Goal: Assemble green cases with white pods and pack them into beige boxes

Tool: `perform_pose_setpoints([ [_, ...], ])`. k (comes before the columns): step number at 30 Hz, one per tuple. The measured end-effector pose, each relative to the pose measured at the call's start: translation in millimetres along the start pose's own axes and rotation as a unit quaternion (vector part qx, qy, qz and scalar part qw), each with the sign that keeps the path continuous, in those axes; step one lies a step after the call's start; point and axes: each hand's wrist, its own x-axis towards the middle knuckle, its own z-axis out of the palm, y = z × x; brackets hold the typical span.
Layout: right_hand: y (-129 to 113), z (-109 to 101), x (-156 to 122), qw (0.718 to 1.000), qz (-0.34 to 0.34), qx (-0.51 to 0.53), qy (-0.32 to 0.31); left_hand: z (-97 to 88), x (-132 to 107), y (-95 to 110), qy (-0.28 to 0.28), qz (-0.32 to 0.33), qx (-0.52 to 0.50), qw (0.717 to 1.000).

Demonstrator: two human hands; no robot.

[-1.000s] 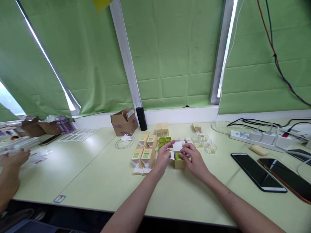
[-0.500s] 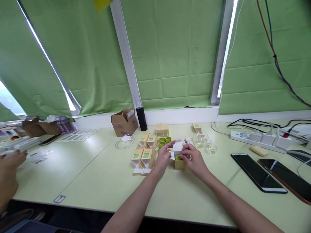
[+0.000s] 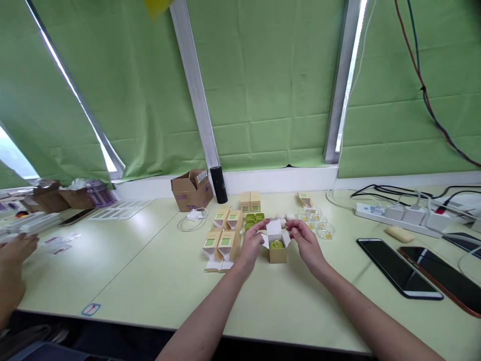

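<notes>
A small kraft cardboard box (image 3: 278, 256) stands upright on the table in front of me, its white lid and side flaps raised. Inside it sits a green piece (image 3: 277, 244) with a rounded top, whose kind I cannot make out. My left hand (image 3: 251, 246) grips the box at its left flap, with the index finger reaching to the raised lid. My right hand (image 3: 307, 246) is at the right flap, fingers bent and apart, nothing held between them. Several closed kraft boxes (image 3: 225, 240) with green labels lie to the left. Green square holders (image 3: 250, 218) are just behind.
Clear plastic cups (image 3: 325, 230) with yellow centres sit right of the box. Phones (image 3: 398, 268) and a power strip (image 3: 394, 215) lie farther right. A brown carton (image 3: 192, 190) and black bottle (image 3: 219, 184) stand at the back. Another person's hand (image 3: 17, 250) is at far left.
My right hand has let go of the green piece in the box and moved right to the side flap. The green piece now shows uncovered. My left hand stays at the box.
</notes>
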Motion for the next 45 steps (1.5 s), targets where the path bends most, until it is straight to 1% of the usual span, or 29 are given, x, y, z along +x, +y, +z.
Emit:
perform_pose_setpoints([
  [5,4.0,-0.1,3.6,0.993,0.083,0.086,0.000,0.5,-2.0,1.5,0.005,-0.004,-0.029,1.000],
  [10,6.2,0.0,3.3,0.987,0.115,0.114,-0.007,1.3,-1.5,1.9,-0.001,-0.005,-0.046,0.999],
  [17,7.1,0.9,3.6,0.985,0.122,0.125,-0.016,2.5,-0.5,2.4,-0.003,-0.011,-0.034,0.999],
  [24,10.1,2.5,3.6,0.983,0.126,0.128,-0.029,2.1,-1.7,3.8,-0.018,-0.001,-0.002,1.000],
  [31,9.8,3.1,3.8,0.984,0.126,0.119,-0.036,2.7,-2.1,1.1,-0.024,0.024,0.024,0.999],
  [41,8.0,5.2,3.2,0.985,0.130,0.111,-0.037,2.6,-1.3,0.3,-0.029,0.032,0.062,0.997],
  [45,6.3,5.4,1.0,0.986,0.126,0.098,-0.047,3.5,-1.8,0.9,-0.031,0.033,0.073,0.996],
])
